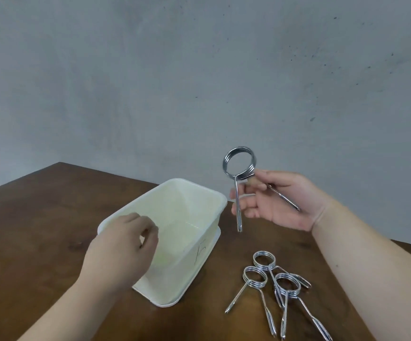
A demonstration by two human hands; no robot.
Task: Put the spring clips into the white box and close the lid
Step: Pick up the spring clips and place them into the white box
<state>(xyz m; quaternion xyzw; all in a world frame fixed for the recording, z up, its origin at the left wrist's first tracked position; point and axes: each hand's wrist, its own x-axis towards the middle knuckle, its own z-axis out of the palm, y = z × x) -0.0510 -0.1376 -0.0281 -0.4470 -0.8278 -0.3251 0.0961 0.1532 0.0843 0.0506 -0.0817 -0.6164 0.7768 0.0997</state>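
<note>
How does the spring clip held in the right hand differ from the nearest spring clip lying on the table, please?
The held clip is up in the air beside the white box, pinched in the right hand; the nearest table clip lies flat on the wooden table.
The held clip's coil is uppermost with one leg hanging straight down; the table clip's legs splay towards the camera.
Both are shiny metal with a round coil and two legs.
</note>
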